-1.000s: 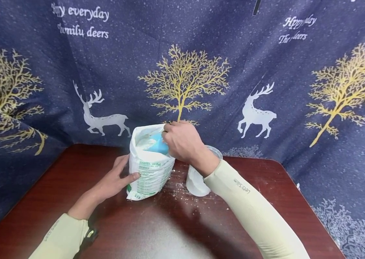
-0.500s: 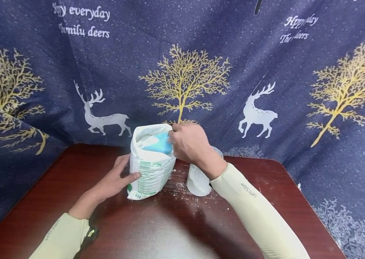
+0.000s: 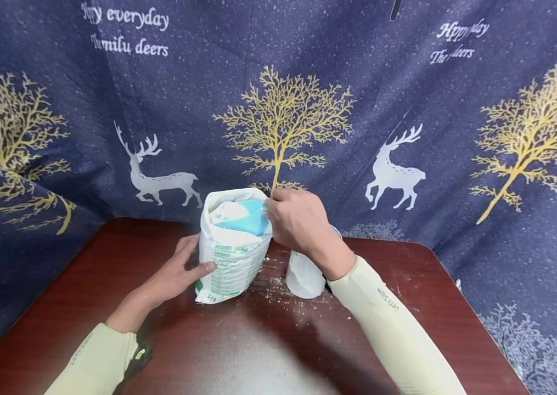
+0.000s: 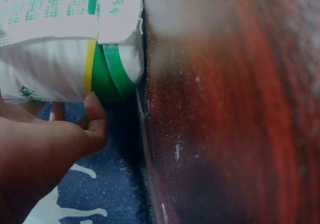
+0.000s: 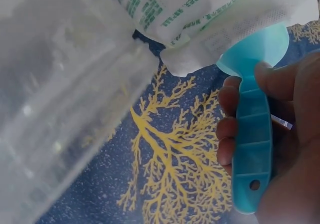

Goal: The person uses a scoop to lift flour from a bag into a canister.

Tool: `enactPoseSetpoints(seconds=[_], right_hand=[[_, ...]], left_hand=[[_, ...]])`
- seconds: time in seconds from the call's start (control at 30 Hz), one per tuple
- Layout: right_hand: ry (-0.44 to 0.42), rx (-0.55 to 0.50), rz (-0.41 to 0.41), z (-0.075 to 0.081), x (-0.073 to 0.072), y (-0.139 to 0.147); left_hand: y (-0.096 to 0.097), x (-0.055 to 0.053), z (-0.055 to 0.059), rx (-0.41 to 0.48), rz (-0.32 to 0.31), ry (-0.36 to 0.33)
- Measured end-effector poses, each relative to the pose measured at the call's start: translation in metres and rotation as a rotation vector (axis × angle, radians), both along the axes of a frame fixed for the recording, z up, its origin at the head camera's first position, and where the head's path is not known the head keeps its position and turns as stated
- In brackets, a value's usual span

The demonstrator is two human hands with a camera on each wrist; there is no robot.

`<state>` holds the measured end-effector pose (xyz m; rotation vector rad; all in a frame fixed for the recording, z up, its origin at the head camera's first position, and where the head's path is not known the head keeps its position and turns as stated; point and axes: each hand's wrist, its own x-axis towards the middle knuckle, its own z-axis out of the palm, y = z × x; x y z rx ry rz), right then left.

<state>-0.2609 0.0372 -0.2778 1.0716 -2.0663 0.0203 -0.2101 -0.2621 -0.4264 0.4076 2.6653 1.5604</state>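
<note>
A white bag of flour (image 3: 236,269) with green print stands on the table, its mouth wide. My left hand (image 3: 172,277) holds its left side, thumb on the front and fingers round the side; the left wrist view shows the hand (image 4: 55,139) against the bag's lower part. With my right hand (image 3: 300,219) I grip the handle of a light blue scoop (image 3: 247,219), whose bowl, with white powder heaped at it, is in the bag's mouth. In the right wrist view, fingers and thumb wrap the scoop handle (image 5: 254,139).
Just right of the bag stands a clear plastic jar (image 3: 304,277) partly filled with white powder, its top partly behind my right wrist. White specks lie on the dark red table (image 3: 199,345) round the jar. A deer-patterned cloth (image 3: 278,44) hangs behind.
My right hand has drawn the scoop to the right and slightly up in the bag's mouth, and more powder shows at its bowl. The left hand stays on the bag.
</note>
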Motion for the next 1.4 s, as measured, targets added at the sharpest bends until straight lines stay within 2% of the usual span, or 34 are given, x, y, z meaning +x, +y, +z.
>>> enactPoseSetpoints(seconds=[0.33,0.87,1.1,1.4], right_hand=[[-0.035,-0.067,-0.027,-0.007,0.006,0.004],[-0.055,-0.142,-0.048,-0.012,0.014,0.008],[-0.039,-0.189,-0.054,-0.015,0.018,0.009],[-0.067,-0.244,-0.065,-0.020,0.026,0.012]], left_hand=[[0.003,0.000,-0.001,0.002,-0.013,0.044],[0.003,0.001,0.003,0.006,-0.005,0.031],[0.002,0.000,0.001,0.002,-0.001,0.021],[0.002,-0.001,0.001,0.004,0.001,0.021]])
